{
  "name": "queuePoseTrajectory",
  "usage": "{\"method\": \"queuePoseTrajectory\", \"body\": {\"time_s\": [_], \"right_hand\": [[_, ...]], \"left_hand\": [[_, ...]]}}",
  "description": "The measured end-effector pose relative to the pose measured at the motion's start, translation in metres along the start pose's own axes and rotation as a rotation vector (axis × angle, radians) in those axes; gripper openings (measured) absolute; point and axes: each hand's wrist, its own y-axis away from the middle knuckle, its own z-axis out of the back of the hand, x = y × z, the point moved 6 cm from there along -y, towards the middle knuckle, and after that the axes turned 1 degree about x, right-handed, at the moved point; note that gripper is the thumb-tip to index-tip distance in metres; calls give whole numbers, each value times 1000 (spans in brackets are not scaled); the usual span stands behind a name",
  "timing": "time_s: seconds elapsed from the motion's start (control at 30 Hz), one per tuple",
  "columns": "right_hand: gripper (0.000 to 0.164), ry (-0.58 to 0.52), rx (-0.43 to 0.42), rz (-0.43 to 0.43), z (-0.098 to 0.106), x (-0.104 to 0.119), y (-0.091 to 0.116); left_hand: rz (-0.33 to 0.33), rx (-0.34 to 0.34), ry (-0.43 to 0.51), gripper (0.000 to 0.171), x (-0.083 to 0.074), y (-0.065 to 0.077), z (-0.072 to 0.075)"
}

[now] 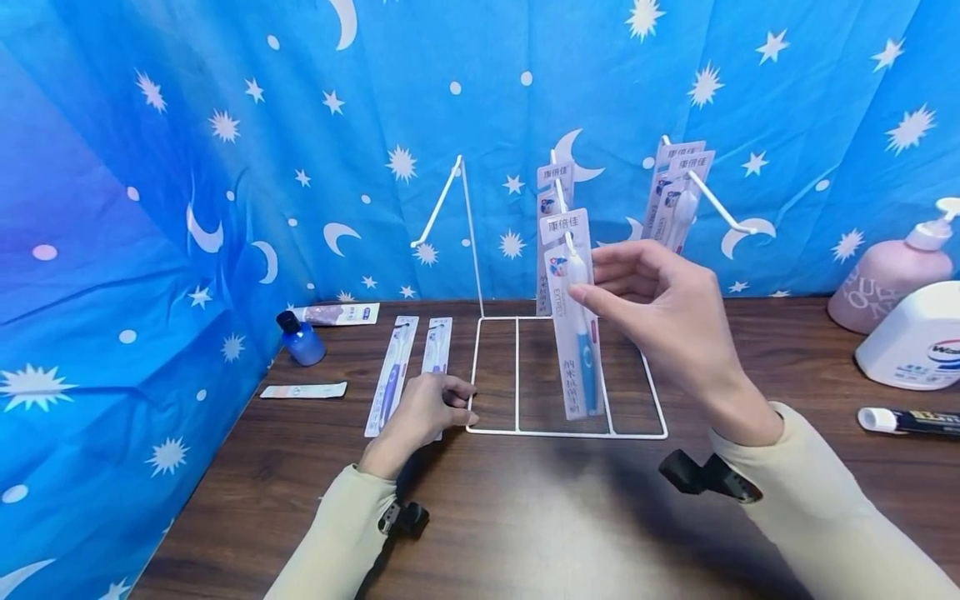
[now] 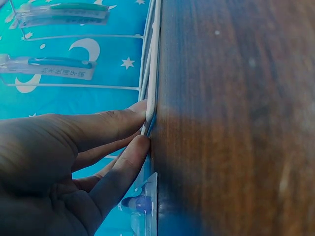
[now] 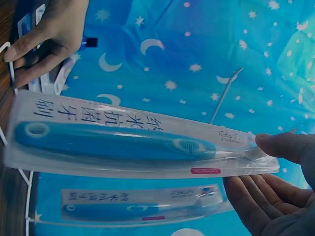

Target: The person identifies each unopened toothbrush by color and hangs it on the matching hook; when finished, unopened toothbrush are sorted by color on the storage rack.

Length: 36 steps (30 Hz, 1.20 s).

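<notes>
My right hand pinches a packaged blue toothbrush by the edge of its upper half, thumb in front and fingers behind. The pack hangs upright at the front end of the middle hook of a white wire rack; another toothbrush pack is farther back on that hook. In the left wrist view, my left hand pinches the rack's base wire between thumb and fingers, low at the tabletop. Two packaged purple toothbrushes lie on the table beside and partly behind that hand.
Toothbrush packs hang on the right hook; the left hook is bare. A blue bottle, a toothpaste tube and a slim sachet are at left. A pink pump bottle, white bottle and black tube are at right.
</notes>
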Motion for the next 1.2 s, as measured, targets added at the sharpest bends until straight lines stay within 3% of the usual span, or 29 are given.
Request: {"method": "queuePoseTrajectory", "body": {"time_s": [0.4, 0.6, 0.77, 1.0, 1.2], "right_hand": [[39, 23, -43, -38, -19, -31, -35], [36, -22, -62, 1, -26, -39, -41], [37, -19, -63, 21, -25, -41, -41], [40, -20, 1, -12, -24, -48, -32], [40, 24, 45, -30, -13, -54, -20]], "left_hand": [[-5, 8, 19, 31, 0, 2, -1], [-3, 9, 21, 31, 2, 4, -2], [-15, 1, 20, 32, 0, 1, -1], [4, 7, 23, 32, 2, 2, -2], [-23, -2, 14, 31, 0, 2, -1]]}}
